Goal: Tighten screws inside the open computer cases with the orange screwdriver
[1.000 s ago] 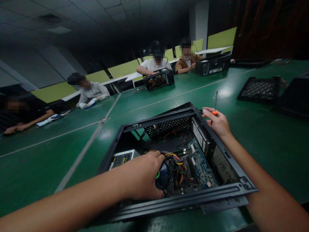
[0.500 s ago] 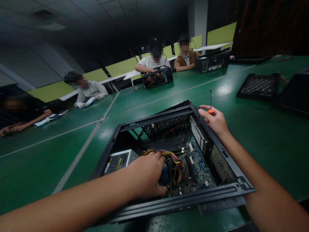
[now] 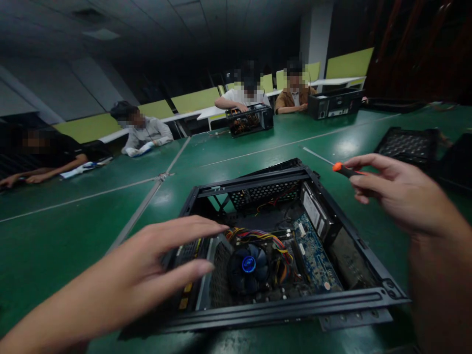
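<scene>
An opened black computer case (image 3: 258, 307) lies on the green table in front of me. Inside it are a round CPU cooling fan (image 3: 249, 268) with a blue centre, a bundle of coloured cables (image 3: 280, 246), a blue circuit board (image 3: 316, 255), a hard drive (image 3: 317, 211) and a power supply (image 3: 214, 265). My left hand (image 3: 162, 255) hovers above the power supply, thumb and fingers apart, holding nothing. To the right of the case, my right hand (image 3: 394, 189) grips a screwdriver (image 3: 344, 170) with an orange and black handle, its shaft pointing left and away from me.
Several people sit across the green table (image 3: 228, 156), two with computer cases of their own, one open (image 3: 252, 120) and one dark (image 3: 335, 104). A black slotted panel (image 3: 407, 146) lies at the right. White gloves (image 3: 83, 169) show at the far left.
My left hand has lifted off the fan and moved left, its fingers opening. My right hand has left the case edge, moving right, and the screwdriver has tipped from upright to slanting left.
</scene>
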Available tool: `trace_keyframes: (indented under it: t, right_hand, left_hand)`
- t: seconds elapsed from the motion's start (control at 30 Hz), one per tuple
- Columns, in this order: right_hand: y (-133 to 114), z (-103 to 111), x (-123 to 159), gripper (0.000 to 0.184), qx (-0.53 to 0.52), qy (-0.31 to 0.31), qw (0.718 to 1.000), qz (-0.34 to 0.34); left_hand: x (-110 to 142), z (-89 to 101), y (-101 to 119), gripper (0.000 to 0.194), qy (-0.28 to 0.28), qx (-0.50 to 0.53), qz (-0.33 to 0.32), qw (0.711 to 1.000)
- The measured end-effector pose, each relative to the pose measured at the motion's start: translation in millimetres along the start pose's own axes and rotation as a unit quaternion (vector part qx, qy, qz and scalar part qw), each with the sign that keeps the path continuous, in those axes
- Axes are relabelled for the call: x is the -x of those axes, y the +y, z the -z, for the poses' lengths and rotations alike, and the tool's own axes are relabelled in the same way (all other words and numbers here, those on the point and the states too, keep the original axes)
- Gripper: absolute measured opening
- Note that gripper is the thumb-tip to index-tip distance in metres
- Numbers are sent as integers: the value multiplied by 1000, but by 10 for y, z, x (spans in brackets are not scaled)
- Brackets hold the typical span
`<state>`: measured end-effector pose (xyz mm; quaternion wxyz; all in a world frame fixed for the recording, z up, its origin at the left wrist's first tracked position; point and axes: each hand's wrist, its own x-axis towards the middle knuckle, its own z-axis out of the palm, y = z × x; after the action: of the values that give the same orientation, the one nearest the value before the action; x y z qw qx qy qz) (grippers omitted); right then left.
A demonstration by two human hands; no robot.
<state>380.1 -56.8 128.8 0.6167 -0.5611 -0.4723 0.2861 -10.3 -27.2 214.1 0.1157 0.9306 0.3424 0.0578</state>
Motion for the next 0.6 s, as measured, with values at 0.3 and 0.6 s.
trace_keyframes:
  t: [0.3, 0.6]
  right_hand:
    - [-837, -683, 290, 39, 112, -88, 967, 210]
    - [-629, -1050, 373, 37, 316, -283, 868, 259]
  left_hand:
    - [577, -963, -891, 54, 272, 249, -11, 929]
    - [560, -1101, -896, 52, 325, 302, -50, 895]
